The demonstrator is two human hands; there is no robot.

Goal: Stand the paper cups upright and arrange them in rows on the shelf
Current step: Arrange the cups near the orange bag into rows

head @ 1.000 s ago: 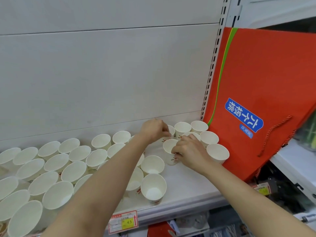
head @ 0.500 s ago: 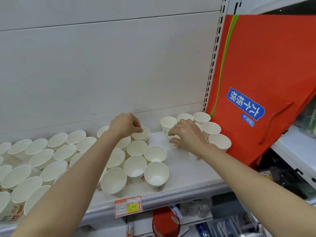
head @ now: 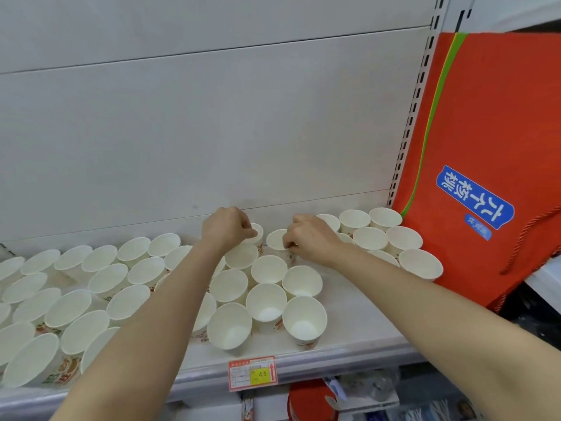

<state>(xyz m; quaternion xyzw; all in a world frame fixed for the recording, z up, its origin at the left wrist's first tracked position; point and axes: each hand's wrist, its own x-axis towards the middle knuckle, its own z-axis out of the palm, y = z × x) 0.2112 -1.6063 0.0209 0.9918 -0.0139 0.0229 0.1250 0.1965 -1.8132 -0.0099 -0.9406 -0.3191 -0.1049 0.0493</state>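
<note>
White shelf point(head: 349, 326): left hand point(head: 226, 227) and right hand point(head: 309, 240) each grip one back-row cup.

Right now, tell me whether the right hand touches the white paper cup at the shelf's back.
Touching: the head view shows the right hand pinching the white paper cup by its rim.

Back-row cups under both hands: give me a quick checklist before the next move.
1. Left hand grips a back-row cup at its rim: ok.
2. Right hand pinches the neighbouring cup: ok.
3. Both held cups upright: ok for the right one; cannot tell for the left, mostly hidden.
4. Gap between the two held cups closed: not ok, shelf shows between them.
5. Right cluster clear of the orange bag: cannot tell, the nearest cup is very close.
6. Front cups inside the shelf edge: ok.
</note>
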